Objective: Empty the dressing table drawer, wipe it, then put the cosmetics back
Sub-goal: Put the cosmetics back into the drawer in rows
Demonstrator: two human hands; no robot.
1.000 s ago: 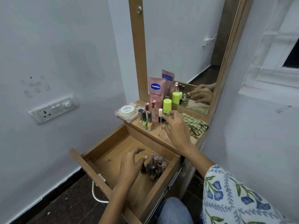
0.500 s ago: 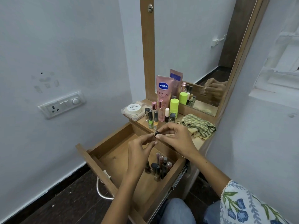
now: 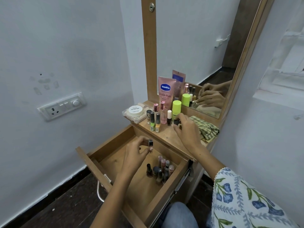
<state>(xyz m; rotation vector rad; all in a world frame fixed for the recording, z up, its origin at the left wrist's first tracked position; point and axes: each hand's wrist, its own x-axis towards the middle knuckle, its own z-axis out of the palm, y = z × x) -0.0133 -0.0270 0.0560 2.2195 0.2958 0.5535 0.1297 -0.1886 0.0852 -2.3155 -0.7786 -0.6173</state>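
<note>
The wooden drawer [image 3: 115, 160] is pulled open below the dressing table top [image 3: 166, 134]. Several nail polish bottles [image 3: 160, 170] stand grouped at its right side. Over the drawer, my left hand [image 3: 136, 153] pinches a small dark-capped bottle [image 3: 150, 144]. On the table top my right hand [image 3: 187, 129] grips a small dark bottle [image 3: 176, 122] beside a lime green bottle [image 3: 176, 109]. More small bottles [image 3: 155, 120], a pink Vaseline tube [image 3: 165, 92] and a round white tin [image 3: 135, 110] stand there too.
A green checked cloth [image 3: 205, 129] lies on the table top to the right of my right hand. The mirror [image 3: 197, 46] rises behind the cosmetics. A switch panel [image 3: 61, 106] is on the left wall. The drawer's metal handle [image 3: 100, 191] sticks out toward the dark floor.
Both hands met at a small bottle over the drawer's back edge. Now my left hand keeps that bottle over the drawer, and my right hand has gone back to the table top onto another bottle.
</note>
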